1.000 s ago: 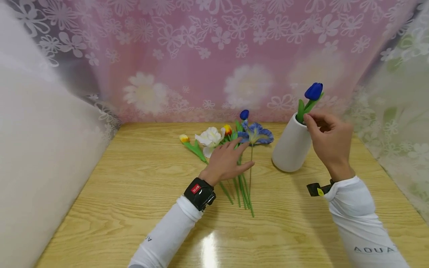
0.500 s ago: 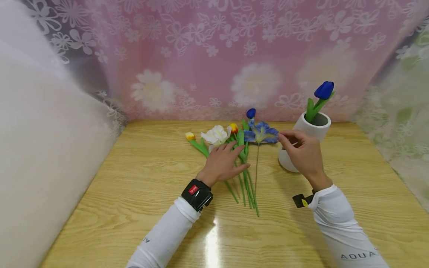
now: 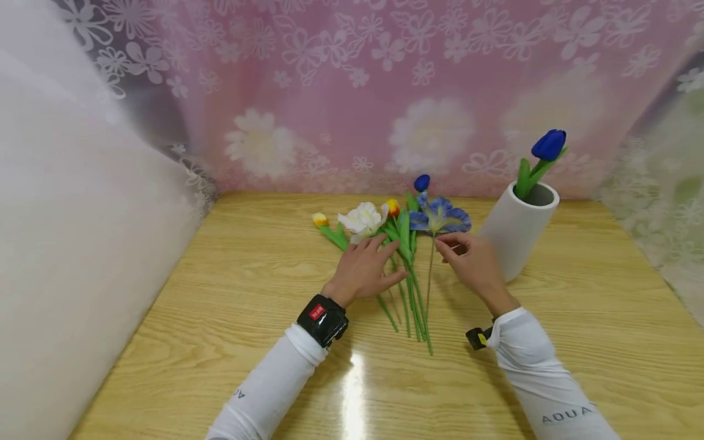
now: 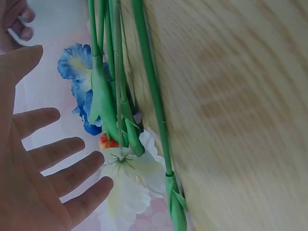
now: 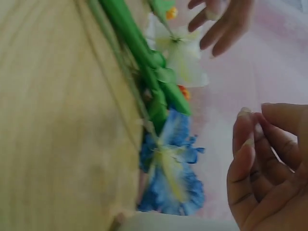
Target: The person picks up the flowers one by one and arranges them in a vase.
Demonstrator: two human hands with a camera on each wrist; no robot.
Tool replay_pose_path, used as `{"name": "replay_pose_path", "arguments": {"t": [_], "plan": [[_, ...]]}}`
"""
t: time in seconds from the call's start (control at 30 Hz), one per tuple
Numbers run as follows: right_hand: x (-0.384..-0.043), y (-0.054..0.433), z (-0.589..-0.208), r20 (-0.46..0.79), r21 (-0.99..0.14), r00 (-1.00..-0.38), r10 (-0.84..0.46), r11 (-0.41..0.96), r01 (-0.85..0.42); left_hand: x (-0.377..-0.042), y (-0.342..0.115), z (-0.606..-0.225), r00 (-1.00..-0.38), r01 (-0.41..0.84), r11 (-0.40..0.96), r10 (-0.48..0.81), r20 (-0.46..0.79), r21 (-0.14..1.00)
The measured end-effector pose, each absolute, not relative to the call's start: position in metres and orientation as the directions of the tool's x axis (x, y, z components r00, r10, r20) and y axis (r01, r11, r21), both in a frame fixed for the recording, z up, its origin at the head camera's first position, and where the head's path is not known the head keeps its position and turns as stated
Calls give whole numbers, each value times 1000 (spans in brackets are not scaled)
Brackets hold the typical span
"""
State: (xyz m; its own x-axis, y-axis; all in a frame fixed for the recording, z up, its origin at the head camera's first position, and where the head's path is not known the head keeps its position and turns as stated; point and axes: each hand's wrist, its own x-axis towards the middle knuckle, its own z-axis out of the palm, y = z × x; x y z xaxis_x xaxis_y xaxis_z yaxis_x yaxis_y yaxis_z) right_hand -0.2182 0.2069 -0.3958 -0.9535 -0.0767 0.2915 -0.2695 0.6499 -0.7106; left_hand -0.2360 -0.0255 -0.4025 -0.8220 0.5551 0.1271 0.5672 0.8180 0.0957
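Note:
Artificial flowers lie in a loose bunch on the table. My left hand (image 3: 360, 272) hovers over their green stems with fingers spread; the left wrist view shows it holding nothing, near a white flower (image 4: 127, 185). My right hand (image 3: 474, 266) is beside the blue iris (image 3: 440, 217), fingertips close to its thin stem in the head view. In the right wrist view, thumb and curled fingers (image 5: 240, 163) meet with nothing between them, apart from the iris. A blue tulip (image 3: 549, 145) stands in the white vase (image 3: 514, 235), just behind the right hand.
Within the bunch are a second blue tulip (image 3: 421, 183), an orange-yellow tulip (image 3: 393, 207) and a pale yellow tulip (image 3: 320, 219). A pink floral curtain (image 3: 341, 122) hangs along the table's back edge. A white wall (image 3: 82, 232) borders the left side.
My right hand has let go of the blue tulip, leaving it in the vase, and moved left to the iris. My left hand stays over the bunch. The head view has shifted slightly.

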Motion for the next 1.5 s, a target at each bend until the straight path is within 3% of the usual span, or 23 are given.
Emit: {"name": "replay_pose_path", "arguments": {"t": [0.23, 0.47, 1.0, 1.5], "plan": [[-221, 209, -406, 61, -729, -994, -87, 677, -104, -235, -30, -408, -819, 572, 812, 555, 146, 116], [-225, 208, -412, -124, -760, -988, -87, 649, 38, -233, -34, -409, -820, 570, 812, 553, 149, 122], [-234, 203, -425, -284, -796, -954, -98, 579, 177, -230, -37, -414, -839, 544, 827, 536, 92, 143], [-237, 199, -429, -274, -809, -955, -115, 564, 164, -231, -43, -418, -847, 531, 836, 523, 93, 137]]}}
